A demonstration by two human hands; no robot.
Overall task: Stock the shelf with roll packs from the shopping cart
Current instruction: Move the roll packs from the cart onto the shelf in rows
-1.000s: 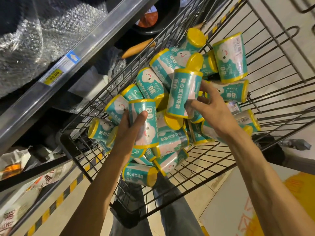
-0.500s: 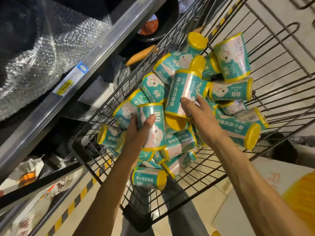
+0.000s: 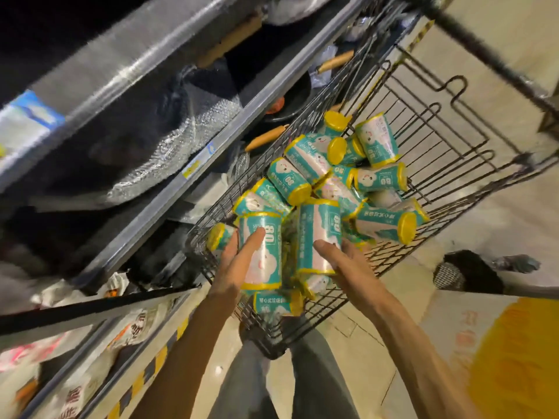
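Both hands are now lower and nearer the cart's near end than half a second ago, each roll pack having come up off the heap with them, and the whole view is swinging — more of the shelving is showing on the left, blurred by the motion.

The left hand (image 3: 234, 263) is gripping a teal-and-white roll pack (image 3: 262, 252) marked "80", thumb lying up its front and fingers curled round its far side, the pack standing roughly upright. The right hand (image 3: 341, 261) is holding a second roll pack (image 3: 317, 237) just beside the first, thumb across its lower front and the fingers hidden behind it; this one is also close to upright. The two held packs are sitting side by side above the near end of the wire shopping cart (image 3: 429, 122).

The remaining roll packs (image 3: 378, 179) — teal with yellow caps — are lying jumbled in the cart basket, piled toward its left side and near end. One pack (image 3: 276, 302) is lying on its side on the wire floor under the hands.

To the left, the metal shelf (image 3: 169, 189) is running alongside the cart, carrying a small yellow price tag (image 3: 191, 169) on its front rail and bubble-wrapped goods (image 3: 169, 155) above it.
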